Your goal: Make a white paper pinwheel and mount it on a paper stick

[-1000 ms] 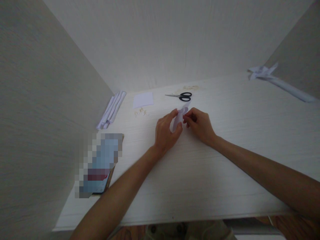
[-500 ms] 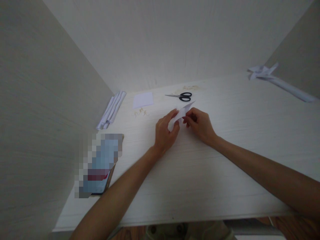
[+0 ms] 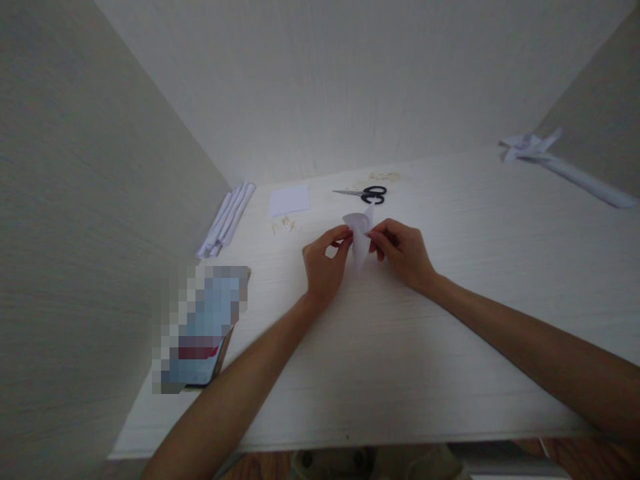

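Both my hands hold a small piece of white paper [image 3: 359,233] just above the white table [image 3: 450,320], near its middle. My left hand [image 3: 324,265] pinches the paper's left edge between thumb and fingers. My right hand [image 3: 400,253] pinches its right edge. The paper is folded or curled, wide at the top and narrowing to a point below the fingers. Black-handled scissors [image 3: 367,194] lie on the table just beyond my hands.
A white paper square [image 3: 289,199] with small scraps [image 3: 283,225] beside it lies at the back left. Folded white strips [image 3: 226,217] rest along the left wall. A pixelated phone [image 3: 200,327] sits front left. Crumpled white paper [image 3: 560,165] lies far right.
The paper has turned from lying slantwise between my hands to hanging with its point down. My left hand shifted slightly left and now pinches the upper edge.
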### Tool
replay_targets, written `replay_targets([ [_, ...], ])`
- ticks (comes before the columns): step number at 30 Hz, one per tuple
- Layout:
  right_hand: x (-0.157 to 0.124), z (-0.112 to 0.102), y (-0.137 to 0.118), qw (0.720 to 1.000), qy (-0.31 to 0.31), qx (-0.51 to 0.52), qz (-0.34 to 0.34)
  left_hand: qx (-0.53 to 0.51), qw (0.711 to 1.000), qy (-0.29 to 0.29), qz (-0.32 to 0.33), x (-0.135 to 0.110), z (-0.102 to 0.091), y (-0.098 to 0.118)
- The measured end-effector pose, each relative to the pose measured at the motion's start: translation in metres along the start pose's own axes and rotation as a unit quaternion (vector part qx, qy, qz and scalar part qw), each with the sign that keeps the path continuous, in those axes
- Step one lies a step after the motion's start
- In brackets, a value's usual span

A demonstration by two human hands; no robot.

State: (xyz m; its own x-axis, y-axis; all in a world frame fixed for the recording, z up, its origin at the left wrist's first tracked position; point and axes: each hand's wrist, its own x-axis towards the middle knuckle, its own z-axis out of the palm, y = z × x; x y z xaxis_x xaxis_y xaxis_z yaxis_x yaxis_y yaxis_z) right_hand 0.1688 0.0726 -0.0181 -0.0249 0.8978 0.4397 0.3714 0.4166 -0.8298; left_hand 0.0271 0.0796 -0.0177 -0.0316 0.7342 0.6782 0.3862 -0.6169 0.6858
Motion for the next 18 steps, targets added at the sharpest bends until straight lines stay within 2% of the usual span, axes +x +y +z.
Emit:
replay_targets([
  [9, -0.0024, -0.0009, -0.0035, 0.999, -0.004, -0.035, -0.034, 0.021, 0.998, 0.001, 0.054, 0.0011, -0.0040, 0.0065],
  [18, -0.0028, -0.0004, -0.0036, 0.999, -0.003, -0.028, -0.021, 0.007, 0.998, -0.015, 0.058, 0.0016, -0.0045, 0.0071],
])
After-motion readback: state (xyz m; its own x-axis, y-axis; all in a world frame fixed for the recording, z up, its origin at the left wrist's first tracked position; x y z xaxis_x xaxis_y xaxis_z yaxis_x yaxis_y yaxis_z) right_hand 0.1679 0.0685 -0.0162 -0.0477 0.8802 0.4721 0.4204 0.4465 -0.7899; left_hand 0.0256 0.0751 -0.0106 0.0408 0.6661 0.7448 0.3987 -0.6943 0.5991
